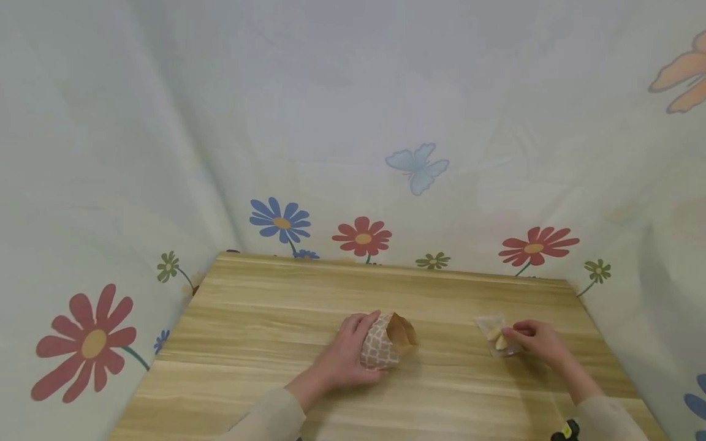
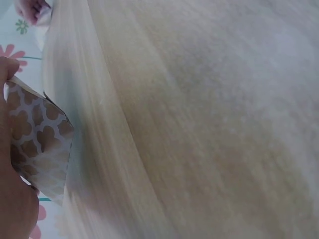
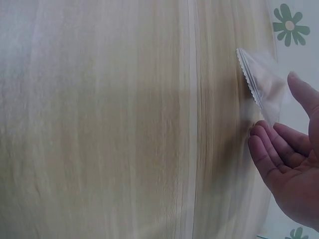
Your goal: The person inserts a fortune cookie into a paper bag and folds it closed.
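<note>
To the left of the left hand, a large printed red flower with a yellow centre (image 1: 88, 344) shows on the pale cloth backdrop (image 1: 309, 110), which also rises beyond both hands. The left hand (image 1: 343, 354), coming out of a pale sleeve (image 1: 276, 415), grips a small brown paper bag with a white lattice pattern (image 1: 379, 343), thumb on the near side and fingers on the far side. The bag's mouth gapes toward the right hand, showing the plain brown inside. Bare stretches of the wood-grained tabletop (image 1: 447, 306) lie between the hands, which are well apart. Just left of the right hand's fingertips is a clear plastic packet with a serrated edge (image 1: 495, 331), holding pale yellow pieces (image 1: 500, 340). The right hand (image 1: 537, 342) pinches this packet by its side between thumb and fingers, over the tabletop. Nearer the wearer than the right hand, beside its sleeve, a black object with a yellow patch (image 1: 566, 431) is partly cut off by the frame edge.
</note>
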`<state>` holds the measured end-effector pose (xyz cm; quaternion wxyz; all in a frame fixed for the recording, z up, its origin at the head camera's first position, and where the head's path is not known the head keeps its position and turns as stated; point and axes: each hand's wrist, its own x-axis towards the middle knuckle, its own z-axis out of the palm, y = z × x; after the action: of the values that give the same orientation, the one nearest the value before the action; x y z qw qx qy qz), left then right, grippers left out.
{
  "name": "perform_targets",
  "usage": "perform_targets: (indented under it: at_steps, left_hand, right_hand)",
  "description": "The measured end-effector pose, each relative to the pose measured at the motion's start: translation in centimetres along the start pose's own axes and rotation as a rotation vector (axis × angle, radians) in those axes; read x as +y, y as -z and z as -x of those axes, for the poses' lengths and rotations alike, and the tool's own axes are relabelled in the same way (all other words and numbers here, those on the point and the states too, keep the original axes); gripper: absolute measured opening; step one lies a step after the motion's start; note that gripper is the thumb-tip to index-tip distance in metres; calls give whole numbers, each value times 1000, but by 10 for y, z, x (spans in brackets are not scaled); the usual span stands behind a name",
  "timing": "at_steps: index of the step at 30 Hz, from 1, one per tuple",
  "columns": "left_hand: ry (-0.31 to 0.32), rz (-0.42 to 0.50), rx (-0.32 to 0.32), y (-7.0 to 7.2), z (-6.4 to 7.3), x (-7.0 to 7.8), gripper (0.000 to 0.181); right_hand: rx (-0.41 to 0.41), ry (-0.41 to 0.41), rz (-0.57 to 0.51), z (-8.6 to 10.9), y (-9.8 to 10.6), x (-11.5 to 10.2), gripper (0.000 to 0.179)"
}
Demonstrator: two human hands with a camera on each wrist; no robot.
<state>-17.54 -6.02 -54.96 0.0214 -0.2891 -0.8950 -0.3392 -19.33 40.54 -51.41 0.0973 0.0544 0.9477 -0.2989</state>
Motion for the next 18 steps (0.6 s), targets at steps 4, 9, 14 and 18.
perform_targets:
  at_steps: [4, 9, 14, 18]
  left_hand:
    - [-1, -14, -11, -1, 0, -1, 119]
    - [-2, -14, -27, 0, 0, -2, 119]
    - [-7, -24, -31, 0, 0, -2, 118]
    - [-9, -23, -35, 0, -1, -2, 118]
  right_hand:
    - [5, 13, -11, 1, -4, -2, 66]
    - [6, 42, -15, -2, -9, -1, 60]
    - [2, 79, 16, -5, -13, -3, 52]
    - [-23, 104, 12, -5, -16, -8, 44]
